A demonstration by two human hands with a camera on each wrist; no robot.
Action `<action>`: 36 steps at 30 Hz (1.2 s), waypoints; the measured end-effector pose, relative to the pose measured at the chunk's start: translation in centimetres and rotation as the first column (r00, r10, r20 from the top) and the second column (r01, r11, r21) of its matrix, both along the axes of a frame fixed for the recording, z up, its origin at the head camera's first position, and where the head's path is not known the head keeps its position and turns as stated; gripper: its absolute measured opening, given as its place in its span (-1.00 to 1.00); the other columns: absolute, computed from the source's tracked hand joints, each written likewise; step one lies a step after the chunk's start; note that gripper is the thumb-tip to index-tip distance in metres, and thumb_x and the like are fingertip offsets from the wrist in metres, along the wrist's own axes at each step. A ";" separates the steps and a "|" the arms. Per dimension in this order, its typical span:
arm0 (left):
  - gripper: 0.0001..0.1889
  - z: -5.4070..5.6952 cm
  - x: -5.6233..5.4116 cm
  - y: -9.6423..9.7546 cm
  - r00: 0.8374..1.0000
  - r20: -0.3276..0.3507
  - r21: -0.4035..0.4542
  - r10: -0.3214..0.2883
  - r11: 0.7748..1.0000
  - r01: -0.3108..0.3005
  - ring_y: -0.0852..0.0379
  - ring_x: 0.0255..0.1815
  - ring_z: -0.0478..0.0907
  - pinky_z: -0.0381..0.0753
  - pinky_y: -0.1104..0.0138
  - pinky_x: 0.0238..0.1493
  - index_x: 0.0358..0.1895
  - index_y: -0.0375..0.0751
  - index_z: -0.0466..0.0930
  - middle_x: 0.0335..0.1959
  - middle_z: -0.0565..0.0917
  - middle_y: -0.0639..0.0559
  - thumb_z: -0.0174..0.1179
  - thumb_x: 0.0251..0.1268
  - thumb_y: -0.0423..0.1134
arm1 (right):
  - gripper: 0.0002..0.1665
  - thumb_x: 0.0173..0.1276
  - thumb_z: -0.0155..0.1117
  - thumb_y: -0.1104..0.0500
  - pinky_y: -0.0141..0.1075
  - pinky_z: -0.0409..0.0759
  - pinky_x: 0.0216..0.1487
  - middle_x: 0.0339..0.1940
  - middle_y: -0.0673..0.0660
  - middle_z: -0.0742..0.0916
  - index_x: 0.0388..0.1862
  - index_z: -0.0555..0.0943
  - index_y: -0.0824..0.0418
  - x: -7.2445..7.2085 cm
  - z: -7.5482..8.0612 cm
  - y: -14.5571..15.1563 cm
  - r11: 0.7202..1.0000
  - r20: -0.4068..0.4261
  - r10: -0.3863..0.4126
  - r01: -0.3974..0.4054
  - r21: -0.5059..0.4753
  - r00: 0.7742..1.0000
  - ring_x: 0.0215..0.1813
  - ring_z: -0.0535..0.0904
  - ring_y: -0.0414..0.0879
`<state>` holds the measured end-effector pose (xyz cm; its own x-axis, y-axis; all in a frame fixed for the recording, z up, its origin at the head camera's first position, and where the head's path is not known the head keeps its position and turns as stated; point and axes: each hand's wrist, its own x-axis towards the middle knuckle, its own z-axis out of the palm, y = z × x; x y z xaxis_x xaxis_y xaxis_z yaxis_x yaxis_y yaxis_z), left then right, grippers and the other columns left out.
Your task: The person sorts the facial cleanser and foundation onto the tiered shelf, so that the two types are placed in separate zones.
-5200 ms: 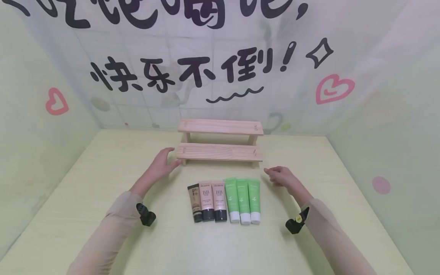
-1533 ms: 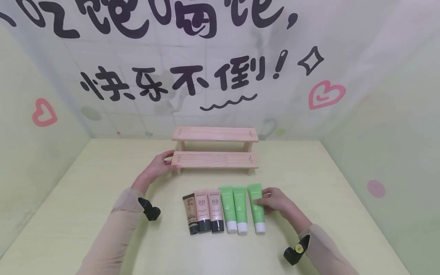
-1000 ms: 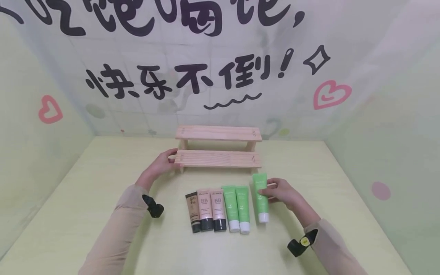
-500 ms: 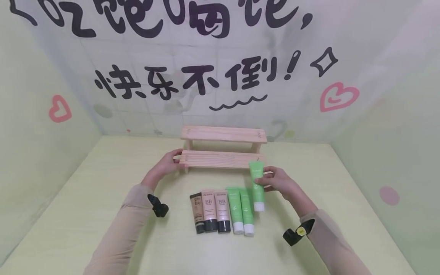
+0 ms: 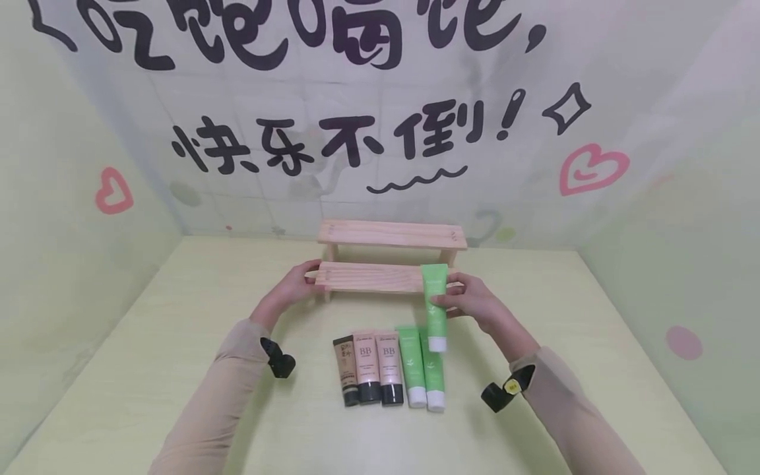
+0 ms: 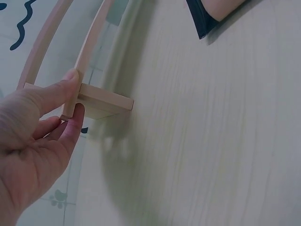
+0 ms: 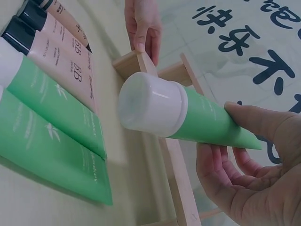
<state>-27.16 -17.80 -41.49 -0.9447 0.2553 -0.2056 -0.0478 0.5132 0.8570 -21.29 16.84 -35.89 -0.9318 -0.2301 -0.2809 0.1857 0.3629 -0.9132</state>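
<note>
On my feed the right hand (image 5: 473, 303) is pinching a green tube (image 5: 436, 320) — thumb in front, fingers behind, white cap (image 5: 437, 344) toward the near edge of the desk (image 5: 338, 439). Tube's by the front right corner of the wooden rack (image 5: 374, 277) — the left hand (image 5: 293, 285) grips its left end.

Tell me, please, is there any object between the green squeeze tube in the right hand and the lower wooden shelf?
Nothing visible stands between the green squeeze tube, pinched by the right hand, and the lower wooden shelf. The left hand grips that shelf at its left end, away from the tube.
</note>
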 end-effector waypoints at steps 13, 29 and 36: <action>-0.22 -0.3 -0.2 0.6 1.000 0.007 0.020 -0.005 1.000 0.005 -0.21 0.26 0.32 0.47 0.08 0.16 0.42 -0.29 -0.06 0.39 0.13 -0.22 0.17 0.19 -0.34 | -0.30 0.17 0.29 0.23 -0.17 0.60 0.01 0.11 0.42 0.51 0.24 0.23 0.40 -1.5 1.1 -2.4 1.000 0.002 -0.009 0.009 -0.013 1.000 -0.13 0.59 -0.10; -0.21 -0.7 -0.2 0.0 0.999 0.001 0.064 0.037 0.997 -0.037 -0.16 0.32 0.26 0.38 0.08 0.25 0.42 -0.28 -0.06 0.41 0.11 -0.19 0.19 0.16 -0.38 | -0.32 0.15 0.30 0.25 -0.18 0.63 -0.05 0.10 0.36 0.55 0.23 0.28 0.33 -3.7 3.4 -6.2 0.995 0.000 0.000 0.000 -0.100 1.000 -0.13 0.61 -0.06; -0.23 -0.7 -0.1 -0.1 0.999 -0.008 0.082 0.034 0.996 -0.033 -0.18 0.33 0.23 0.37 0.09 0.26 0.41 -0.31 -0.07 0.41 0.10 -0.23 0.15 0.18 -0.41 | -0.32 0.14 0.30 0.25 -0.21 0.62 -0.03 0.12 0.32 0.55 0.23 0.27 0.31 -4.1 3.9 -6.8 0.994 0.020 -0.033 0.035 -0.104 0.999 -0.09 0.61 -0.03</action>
